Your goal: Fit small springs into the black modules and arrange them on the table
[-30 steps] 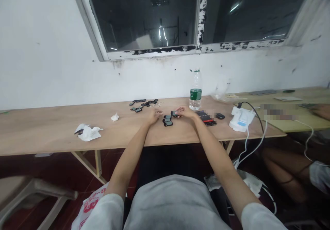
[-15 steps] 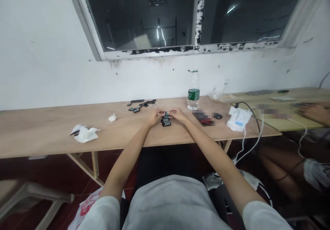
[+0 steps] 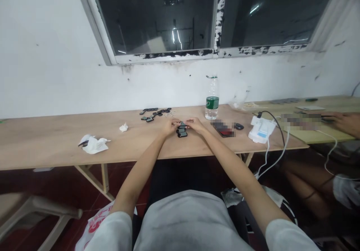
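Note:
My left hand [image 3: 170, 126] and my right hand [image 3: 195, 124] meet above the table, fingers closed on a small black-and-grey piece [image 3: 182, 124] from its two sides. Too small to make out is its exact kind. Right below it, towards me, a short row of similar black-rimmed grey pieces [image 3: 182, 134] lies on the wood. Farther back and to the left is a loose pile of more such black pieces [image 3: 152, 116], with small pale bits [image 3: 169, 113] beside it.
Along the wooden table [image 3: 56, 138] lie crumpled tissues [image 3: 95, 145], a smaller wad [image 3: 123, 127], a water bottle [image 3: 212, 103], a phone [image 3: 225, 130], a black mouse-like object [image 3: 239, 126] and a white power strip [image 3: 261, 130] with cables. Another person's hand [image 3: 343, 124] rests at the right-hand table.
My hands stay at the same small piece with hardly any movement. The whole view has shifted slightly. At the right, the other person's hand has moved a little.

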`<state>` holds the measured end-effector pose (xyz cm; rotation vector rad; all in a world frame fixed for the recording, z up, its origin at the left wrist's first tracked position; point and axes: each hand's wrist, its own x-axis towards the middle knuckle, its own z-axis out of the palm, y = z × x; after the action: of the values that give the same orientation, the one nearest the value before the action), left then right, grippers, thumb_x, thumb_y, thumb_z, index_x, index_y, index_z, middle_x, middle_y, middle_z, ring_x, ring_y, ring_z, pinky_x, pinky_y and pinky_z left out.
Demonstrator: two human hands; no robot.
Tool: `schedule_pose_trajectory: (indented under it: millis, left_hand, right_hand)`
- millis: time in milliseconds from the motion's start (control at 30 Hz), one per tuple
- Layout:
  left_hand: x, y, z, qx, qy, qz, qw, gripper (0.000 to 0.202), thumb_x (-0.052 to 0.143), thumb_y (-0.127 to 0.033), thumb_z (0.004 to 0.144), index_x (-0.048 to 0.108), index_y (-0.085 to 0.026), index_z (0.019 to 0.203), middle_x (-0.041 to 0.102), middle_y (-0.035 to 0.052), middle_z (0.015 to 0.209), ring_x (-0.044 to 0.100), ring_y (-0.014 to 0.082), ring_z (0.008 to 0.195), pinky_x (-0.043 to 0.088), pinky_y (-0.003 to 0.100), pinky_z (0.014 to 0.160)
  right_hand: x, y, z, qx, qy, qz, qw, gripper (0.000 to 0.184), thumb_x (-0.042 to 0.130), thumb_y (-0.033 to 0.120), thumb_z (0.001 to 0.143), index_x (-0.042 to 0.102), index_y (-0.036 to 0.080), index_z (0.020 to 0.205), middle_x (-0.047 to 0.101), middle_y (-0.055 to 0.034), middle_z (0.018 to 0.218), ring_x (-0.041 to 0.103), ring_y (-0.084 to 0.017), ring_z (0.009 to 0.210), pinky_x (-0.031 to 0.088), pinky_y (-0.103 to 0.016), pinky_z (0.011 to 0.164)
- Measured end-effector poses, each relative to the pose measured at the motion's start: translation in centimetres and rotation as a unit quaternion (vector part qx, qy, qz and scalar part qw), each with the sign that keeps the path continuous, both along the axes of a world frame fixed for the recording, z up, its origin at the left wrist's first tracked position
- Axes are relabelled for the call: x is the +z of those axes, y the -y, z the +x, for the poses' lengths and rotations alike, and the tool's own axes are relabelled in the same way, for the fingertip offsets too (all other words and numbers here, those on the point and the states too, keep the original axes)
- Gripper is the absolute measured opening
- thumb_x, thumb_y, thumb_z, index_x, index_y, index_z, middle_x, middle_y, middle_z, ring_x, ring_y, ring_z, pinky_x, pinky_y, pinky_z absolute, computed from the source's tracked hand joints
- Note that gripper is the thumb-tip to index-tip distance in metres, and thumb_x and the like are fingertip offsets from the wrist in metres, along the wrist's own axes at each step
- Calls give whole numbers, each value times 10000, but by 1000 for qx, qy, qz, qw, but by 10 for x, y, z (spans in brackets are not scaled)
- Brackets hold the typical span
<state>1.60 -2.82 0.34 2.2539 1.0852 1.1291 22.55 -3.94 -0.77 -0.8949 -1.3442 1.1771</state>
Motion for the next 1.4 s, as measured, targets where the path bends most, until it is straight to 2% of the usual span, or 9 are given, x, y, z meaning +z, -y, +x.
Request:
schedule_pose_trajectory:
  millis: [133,367,433,533,667,800,933,1133,1400]
  left_hand:
    - [-5,-2,3,-19,62,-65,996,246,797,-317,820,808,-159,1010,804,120,1134,737,297,1049,607,428,958]
    - [-11,-6,2,-51,122,-156,979,294,937,-269,608,728,-167,788,792,76,856,749,249,812,605,367,790]
    - [-11,-6,2,-50,124,-144,981,287,929,-306,632,730,-172,790,796,77,883,747,244,829,598,363,808]
    - [-8,-8,1,-24,111,-83,990,237,845,-398,764,754,-182,803,797,84,938,743,250,890,587,365,851]
    - [-8,-16,-9,38,69,-37,996,198,773,-358,830,748,-169,780,788,101,909,729,255,869,576,362,817]
    - [-13,-25,-23,87,10,-49,995,174,744,-318,849,730,-163,770,760,89,793,704,247,762,565,368,762]
    - [-17,-30,-32,105,-28,-54,993,162,729,-275,855,721,-162,740,742,79,743,692,239,744,552,351,756]
    - [-19,-34,-38,97,-46,-62,992,178,699,-301,875,766,-145,822,764,83,783,701,245,797,557,340,784]
    - [-19,-36,-52,75,-50,-81,993,187,804,-381,803,798,-197,837,801,81,914,732,285,934,584,388,890]
  right_hand:
    - [0,0,2,12,5,3,1000,235,940,251,707,767,144,824,777,-49,788,680,-139,618,591,-247,627]
    - [3,3,5,41,55,34,997,299,944,288,657,794,140,869,763,-43,720,633,-133,561,529,-239,550]
    - [4,1,8,16,73,43,996,254,903,298,688,783,140,847,736,-34,672,619,-136,549,493,-232,524]
    - [5,-4,16,-38,91,62,993,163,807,297,745,746,149,777,706,-22,645,597,-132,544,472,-230,532]
    - [2,-8,30,-59,164,82,981,131,711,268,746,720,147,695,682,-25,607,570,-134,526,446,-234,529]
    - [-3,-6,42,-50,258,80,962,120,683,242,727,738,145,682,674,-26,580,573,-147,537,424,-226,519]
    - [-1,-2,48,-69,330,104,936,100,688,206,731,735,148,665,731,-49,663,643,-175,637,472,-233,602]
    - [7,4,53,-101,431,125,888,80,713,198,775,754,156,721,768,-71,753,665,-192,724,470,-239,650]
    - [11,6,36,-178,504,162,830,227,643,314,906,765,164,788,769,-86,818,629,-183,742,389,-250,639]
